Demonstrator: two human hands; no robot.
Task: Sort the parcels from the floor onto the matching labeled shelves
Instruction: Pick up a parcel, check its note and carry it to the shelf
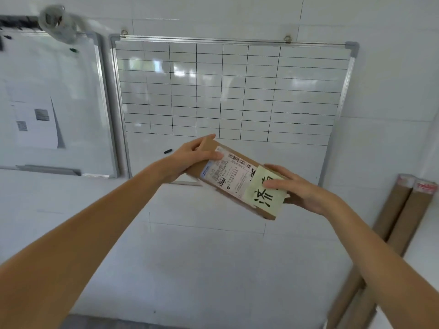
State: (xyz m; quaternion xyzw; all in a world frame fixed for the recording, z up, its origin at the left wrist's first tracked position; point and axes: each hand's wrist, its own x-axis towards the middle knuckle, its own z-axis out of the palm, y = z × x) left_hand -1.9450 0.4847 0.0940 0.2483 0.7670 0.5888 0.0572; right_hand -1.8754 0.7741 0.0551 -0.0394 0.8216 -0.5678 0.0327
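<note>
Two bare forearms reach forward from the near edge of the view and meet on a flat brown cardboard parcel (234, 176), held up in the air in front of a white tiled wall (202, 257). The parcel is tilted, its left end farther and higher, its right end nearer and lower.

The right hand (301, 191) grips the parcel's near right end, thumb lying across the top face and the other fingers wrapped underneath, out of sight. The thumb presses on a pale yellow-green sticky note (266, 194) stuck to that end; the note carries large black handwritten characters, partly covered by the thumb.

The left hand (190, 155) holds the far left end, fingers curled over the upper edge and closed on the cardboard. Between the two hands a white printed shipping label (228, 172) with barcodes covers the middle of the top face.

To the far right, two brown cardboard tubes (401, 210) with red-and-white ends lean against the wall.

Behind the parcel, a large aluminium-framed whiteboard (225, 91) ruled with a black grid hangs on the wall; a small black marker (168, 151) sits on its lower blank area, left of the left hand. Farther left hangs a second whiteboard (52, 103) with white paper sheets (35, 119) on it.
</note>
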